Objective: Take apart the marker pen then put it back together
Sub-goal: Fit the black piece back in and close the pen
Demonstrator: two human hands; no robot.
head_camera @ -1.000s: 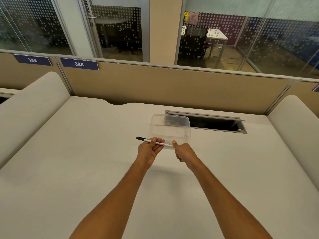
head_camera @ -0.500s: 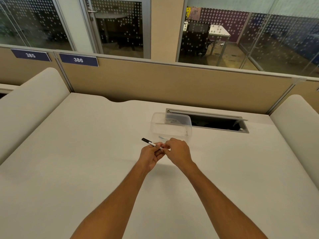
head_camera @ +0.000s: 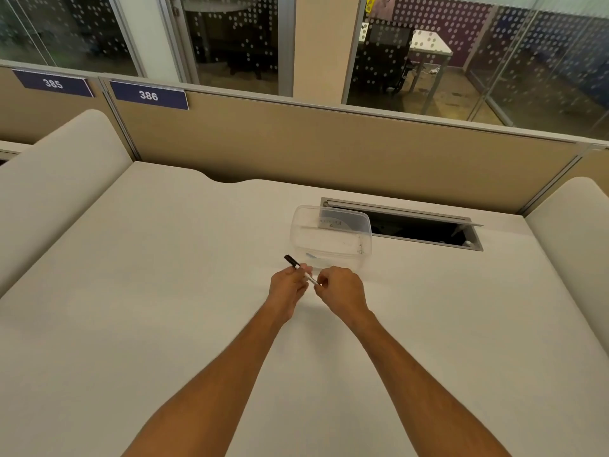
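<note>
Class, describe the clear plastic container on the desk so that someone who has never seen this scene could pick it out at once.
Start at the white desk and find the dark open cable hatch near its far edge. The clear plastic container sits against the hatch's left end, just beyond the two hands holding the marker pen. It is the only see-through, rounded-corner tub there.

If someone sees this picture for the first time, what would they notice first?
Probably the two hands meeting at the centre of the white desk: the left hand and right hand both grip a thin marker pen. Just behind them stands a clear plastic container.
</note>
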